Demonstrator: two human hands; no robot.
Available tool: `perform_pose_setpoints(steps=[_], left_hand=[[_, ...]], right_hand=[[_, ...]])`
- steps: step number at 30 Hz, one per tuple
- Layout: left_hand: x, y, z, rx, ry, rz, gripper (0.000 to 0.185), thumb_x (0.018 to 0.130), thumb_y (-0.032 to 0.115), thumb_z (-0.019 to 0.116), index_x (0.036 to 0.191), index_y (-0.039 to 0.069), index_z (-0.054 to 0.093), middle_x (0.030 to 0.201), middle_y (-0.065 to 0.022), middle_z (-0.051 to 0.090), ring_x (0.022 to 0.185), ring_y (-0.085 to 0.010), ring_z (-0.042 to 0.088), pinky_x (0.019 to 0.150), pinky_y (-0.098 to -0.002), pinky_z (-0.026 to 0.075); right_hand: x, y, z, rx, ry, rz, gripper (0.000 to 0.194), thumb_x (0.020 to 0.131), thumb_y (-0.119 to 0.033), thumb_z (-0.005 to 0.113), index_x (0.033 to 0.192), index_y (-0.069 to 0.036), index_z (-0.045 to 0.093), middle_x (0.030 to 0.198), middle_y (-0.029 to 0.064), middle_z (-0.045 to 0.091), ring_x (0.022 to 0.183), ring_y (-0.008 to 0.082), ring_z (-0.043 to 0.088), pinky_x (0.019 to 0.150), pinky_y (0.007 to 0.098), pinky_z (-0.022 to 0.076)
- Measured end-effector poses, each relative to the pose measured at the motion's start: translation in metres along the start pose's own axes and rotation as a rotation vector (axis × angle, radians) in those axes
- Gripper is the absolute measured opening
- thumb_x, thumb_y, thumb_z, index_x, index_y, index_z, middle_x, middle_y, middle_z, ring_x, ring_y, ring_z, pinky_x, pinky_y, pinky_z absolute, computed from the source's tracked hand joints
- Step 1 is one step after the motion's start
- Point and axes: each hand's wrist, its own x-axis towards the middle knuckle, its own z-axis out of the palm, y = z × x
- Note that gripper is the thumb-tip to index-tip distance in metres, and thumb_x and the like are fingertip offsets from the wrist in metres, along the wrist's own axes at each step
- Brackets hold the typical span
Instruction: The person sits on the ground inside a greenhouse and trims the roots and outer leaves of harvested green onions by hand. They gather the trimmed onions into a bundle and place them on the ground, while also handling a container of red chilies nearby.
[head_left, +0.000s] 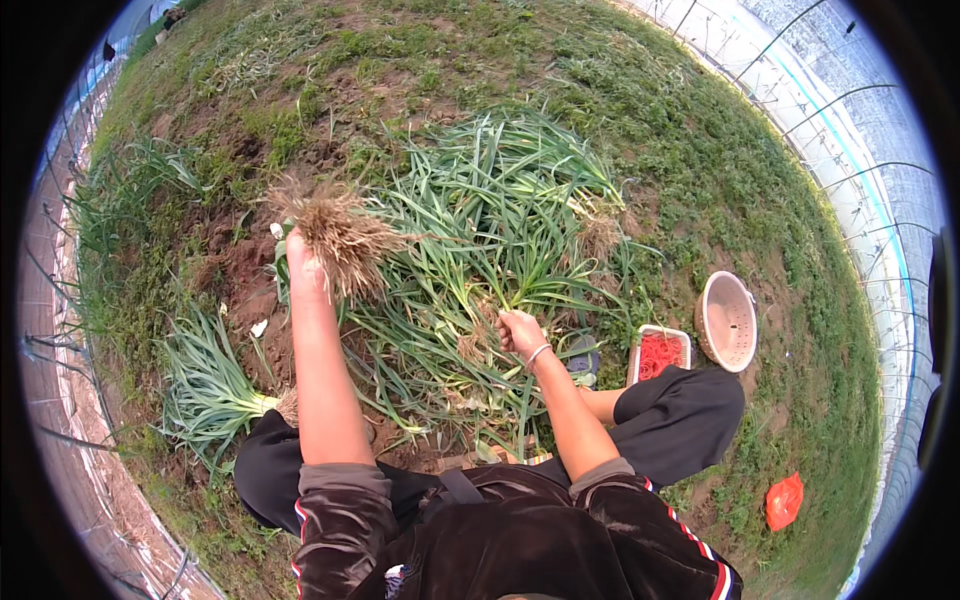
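Note:
My left hand (304, 255) is raised, closed around a bunch of leek-like plants whose brown roots (345, 236) spread over and past the fist; the roots hide part of the fingers. Lower and to the right, my right hand (519, 332), with a bracelet at its wrist, grips the base of a green leafy plant (531, 289) in the pile. A large heap of long-leaved green plants (487, 195) lies on the ground before me, some with roots showing. By my left knee rests a separate bunch (214, 386), its roots towards the knee.
At the right stand a white basket of red bands (660, 352) and an empty round perforated basket (727, 322). An orange-red plastic bag (784, 501) lies on weedy ground farther right. Plastic sheeting over curved hoops (862, 150) borders the right side. Bare soil (255, 300) shows at the left.

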Motion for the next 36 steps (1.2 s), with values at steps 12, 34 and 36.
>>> perform_pose_setpoints(steps=[12, 34, 36], left_hand=[[0.03, 0.051, 0.018, -0.477, -0.414, -0.369, 0.046, 0.078, 0.001, 0.054, 0.122, -0.004, 0.041, 0.075, -0.004, 0.049, 0.063, -0.0122, 0.046, 0.061, -0.0274, 0.042], [-0.142, -0.17, -0.079, -0.391, 0.171, -0.733, 0.03, 0.076, -0.003, 0.059, 0.103, -0.004, 0.047, 0.083, -0.0153, 0.059, 0.065, -0.0209, 0.057, 0.061, -0.0327, 0.051], [-0.148, -0.171, -0.083, -0.328, 0.203, -0.701, 0.029, 0.076, -0.002, 0.06, 0.102, -0.002, 0.048, 0.083, -0.0151, 0.059, 0.065, -0.0211, 0.057, 0.059, -0.0332, 0.05]], right_hand=[[0.084, 0.065, -0.037, -0.911, 0.426, -0.025, 0.034, 0.081, -0.023, 0.051, 0.109, -0.005, 0.057, 0.11, 0.0167, 0.058, 0.108, 0.0343, 0.052, 0.091, 0.0427, 0.0413], [-0.008, 0.022, 0.07, -1.286, 0.048, -0.627, 0.02, 0.082, -0.03, 0.049, 0.08, -0.011, 0.054, 0.074, 0.0106, 0.063, 0.072, 0.0302, 0.063, 0.06, 0.0411, 0.0489], [-0.018, 0.03, 0.069, -1.316, 0.02, -0.678, 0.017, 0.082, -0.027, 0.048, 0.082, -0.011, 0.055, 0.075, 0.0114, 0.063, 0.07, 0.031, 0.062, 0.06, 0.0411, 0.0496]])
